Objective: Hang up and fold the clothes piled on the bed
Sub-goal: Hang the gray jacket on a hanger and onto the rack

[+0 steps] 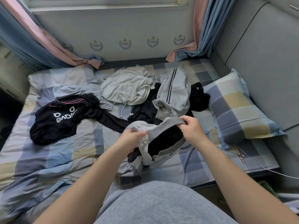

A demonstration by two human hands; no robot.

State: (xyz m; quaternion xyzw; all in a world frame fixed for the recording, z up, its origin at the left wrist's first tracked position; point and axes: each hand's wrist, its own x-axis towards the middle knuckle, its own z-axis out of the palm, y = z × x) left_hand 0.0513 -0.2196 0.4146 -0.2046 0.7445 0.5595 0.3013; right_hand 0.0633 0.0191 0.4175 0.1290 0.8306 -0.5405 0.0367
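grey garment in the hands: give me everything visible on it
The grey garment looks like a soft knit with a ribbed band along its upper edge and a dark, almost black inside showing through the stretched opening. A small white paw-like print sits near the left hand. Both hands hold the band, the right hand pulling it taut. The rest hangs crumpled onto the checked bedsheet, in front of the pile.

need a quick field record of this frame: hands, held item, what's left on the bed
left hand: gripping grey garment's waistband
right hand: gripping same waistband, farther along
grey garment: lifted off the bed, black lining showing
bed: checked sheet
unfolded: black printed top, white hoodie, grey striped pants
pillow: right of pile
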